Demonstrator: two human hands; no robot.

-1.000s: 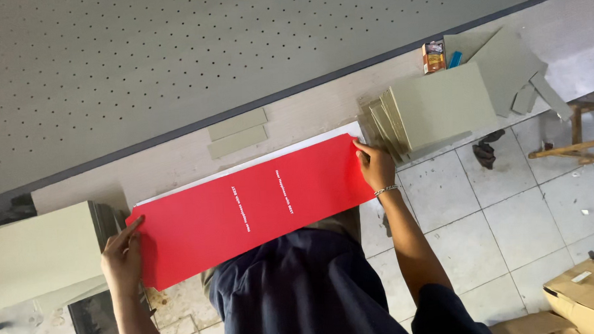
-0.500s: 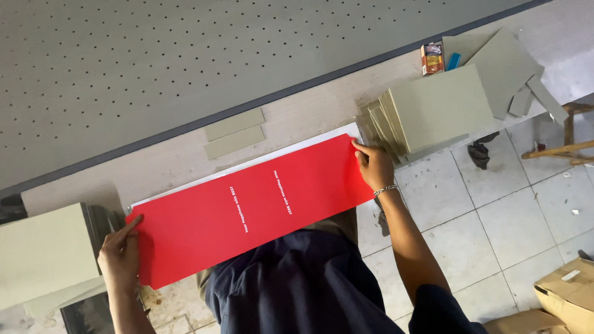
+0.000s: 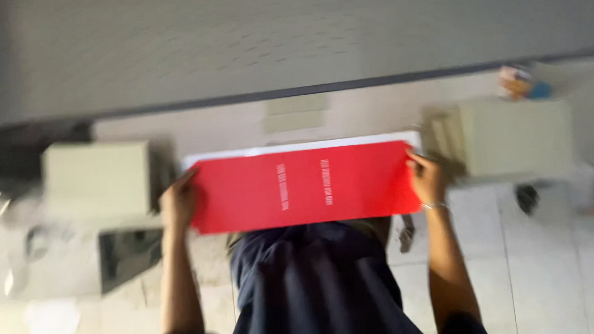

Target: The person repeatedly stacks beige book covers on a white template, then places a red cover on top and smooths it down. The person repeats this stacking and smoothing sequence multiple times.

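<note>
I hold a long red sheet (image 3: 350, 185) with two short lines of white print by its two short ends, level in front of my dark blue shirt. My left hand (image 3: 177, 203) grips the left end and my right hand (image 3: 427, 177) grips the right end; a thin bracelet sits on that wrist. A white sheet (image 3: 296, 148) shows just beyond the red sheet's far edge. The picture is blurred by motion.
A grey perforated table top (image 3: 273, 36) with a dark edge fills the far side. A pale green board stack (image 3: 97, 179) lies at the left and another pale green stack (image 3: 513, 136) at the right. Small grey pieces (image 3: 294, 113) lie beyond the sheet. Tiled floor (image 3: 544, 264) lies below.
The view has swung, so the red sheet now lies level instead of slanted. Both hands keep their grip on its ends. The picture has become blurred.
</note>
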